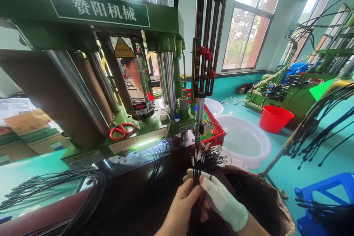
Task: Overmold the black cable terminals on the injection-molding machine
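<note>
My left hand (184, 201), bare, pinches several thin black cables (196, 174) just below their silver metal plug ends (197, 156). My right hand (222, 199) wears a white glove that leaves some fingertips bare. Its fingers are closed around the same bunch from the right. The cables stand upright between both hands and hang down below them. Behind the hands, more black cables with silver plugs (217, 156) lie in a pile at the corner of the green press (138, 123).
Red-handled scissors (121, 131) lie on the press. Looped black cables (91, 186) are at left. A slotted panel (210, 37) with red knobs stands behind my hands. At right are a white tub (246, 138), a red bucket (276, 118), a blue stool (326, 188) and hanging cables (318, 125).
</note>
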A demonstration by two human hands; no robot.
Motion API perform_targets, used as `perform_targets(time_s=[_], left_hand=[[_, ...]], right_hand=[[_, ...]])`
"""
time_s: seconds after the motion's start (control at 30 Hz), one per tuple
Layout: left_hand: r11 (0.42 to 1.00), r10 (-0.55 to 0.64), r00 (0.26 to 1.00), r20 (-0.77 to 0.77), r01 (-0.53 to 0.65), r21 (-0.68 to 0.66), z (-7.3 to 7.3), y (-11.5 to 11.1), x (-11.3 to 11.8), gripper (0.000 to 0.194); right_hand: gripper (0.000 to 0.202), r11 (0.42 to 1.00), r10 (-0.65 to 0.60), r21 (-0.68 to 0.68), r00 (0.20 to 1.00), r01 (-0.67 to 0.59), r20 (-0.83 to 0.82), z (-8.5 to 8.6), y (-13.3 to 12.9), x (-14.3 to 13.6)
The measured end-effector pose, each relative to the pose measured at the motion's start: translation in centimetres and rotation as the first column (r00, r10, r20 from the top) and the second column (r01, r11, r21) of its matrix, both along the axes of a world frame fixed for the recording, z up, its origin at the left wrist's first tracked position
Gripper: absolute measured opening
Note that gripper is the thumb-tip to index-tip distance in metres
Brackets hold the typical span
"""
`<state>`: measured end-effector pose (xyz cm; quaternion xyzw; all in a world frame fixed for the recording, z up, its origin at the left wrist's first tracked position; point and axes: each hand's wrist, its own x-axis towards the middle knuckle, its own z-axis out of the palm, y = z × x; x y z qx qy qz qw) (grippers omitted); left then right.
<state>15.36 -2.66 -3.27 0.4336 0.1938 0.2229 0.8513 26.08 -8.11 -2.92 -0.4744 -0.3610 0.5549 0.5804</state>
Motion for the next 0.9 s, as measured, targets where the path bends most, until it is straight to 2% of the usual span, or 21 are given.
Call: perform_targets(time_s=[0.13, 0.2, 0.23, 0.3, 0.37, 0.4, 0.43, 0.47, 0.5, 0.53, 0.57, 0.6, 0.67, 0.73, 0.8, 0.9], left_hand=[[0.98, 0.149, 0.988, 0.026, -0.151, 0.127, 2.3, 1.5, -0.3, 0.02], [0.98, 0.16, 0.985, 0.065, -0.166, 0.105, 3.9, 2.3, -0.7, 0.022], [0.983, 0.16, 0.983, 0.085, -0.167, 0.076, 4.8, 2.6, -1.0, 0.023], [0.991, 0.123, 0.987, 0.104, -0.127, 0.039, 6.2, 2.9, -1.7, 0.025], [0.999, 0.012, 0.996, 0.089, -0.015, 0.034, 6.9, 2.9, -2.2, 0.025], [0.998, -0.052, 0.996, 0.07, 0.05, 0.031, 6.9, 2.7, -2.3, 0.025], [0.994, -0.105, 0.993, 0.046, 0.104, 0.025, 6.7, 2.4, -2.3, 0.024], [0.989, -0.144, 0.989, 0.023, 0.143, 0.018, 6.3, 2.1, -2.2, 0.023], [0.986, -0.169, 0.986, 0.002, 0.169, 0.014, 5.8, 1.7, -2.0, 0.023], [0.983, -0.184, 0.983, -0.017, 0.184, 0.013, 5.1, 1.3, -1.7, 0.023], [0.981, -0.192, 0.981, -0.033, 0.193, 0.012, 4.6, 1.0, -1.5, 0.023], [0.98, -0.196, 0.98, -0.044, 0.197, 0.013, 4.0, 0.7, -1.3, 0.023], [0.982, -0.188, 0.981, -0.047, 0.189, 0.018, 3.3, 0.3, -1.0, 0.024], [0.984, -0.175, 0.984, -0.044, 0.176, 0.024, 3.2, 0.2, -0.8, 0.025], [0.984, -0.174, 0.983, -0.059, 0.176, 0.023, 3.4, 0.2, -0.6, 0.028], [0.984, -0.179, 0.976, -0.123, 0.178, -0.018, 3.6, 0.5, -0.1, 0.033]], right_hand=[[0.041, 0.963, -0.233, 0.166, 0.963, 0.21, 0.136, 0.2, 0.5, 1.7], [0.046, 0.965, -0.262, 0.077, 0.917, 0.251, 0.3, 0.6, 0.8, 3.0], [0.056, 0.973, -0.205, -0.018, 0.893, 0.232, 0.401, 0.9, 0.8, 3.8], [0.069, 0.963, 0.046, -0.246, 0.83, 0.111, 0.556, 1.9, 0.5, 5.4], [0.069, 0.924, 0.248, -0.383, 0.757, 0.003, 0.604, 3.5, 0.1, 7.0], [0.066, 0.935, 0.245, -0.355, 0.761, -0.02, 0.601, 4.5, 0.0, 7.7], [0.061, 0.969, 0.155, -0.248, 0.8, -0.008, 0.579, 5.4, 0.0, 8.2], [0.056, 0.996, 0.004, -0.079, 0.856, 0.043, 0.517, 6.4, 0.1, 8.6], [0.05, 0.988, -0.149, 0.107, 0.901, 0.115, 0.409, 7.3, 0.3, 8.8], [0.044, 0.946, -0.256, 0.269, 0.922, 0.179, 0.289, 8.1, 0.6, 8.8], [0.041, 0.897, -0.309, 0.386, 0.931, 0.216, 0.197, 8.7, 0.9, 8.7], [0.04, 0.869, -0.311, 0.447, 0.937, 0.212, 0.16, 9.2, 1.1, 8.4], [0.04, 0.885, -0.252, 0.445, 0.944, 0.136, 0.211, 9.5, 1.5, 7.8], [0.037, 0.921, -0.22, 0.378, 0.927, 0.095, 0.303, 9.2, 1.6, 7.2], [0.033, 0.937, -0.249, 0.326, 0.898, 0.129, 0.362, 8.4, 1.3, 7.0], [0.028, 0.913, -0.348, 0.348, 0.852, 0.213, 0.391, 7.7, 0.5, 7.1]])
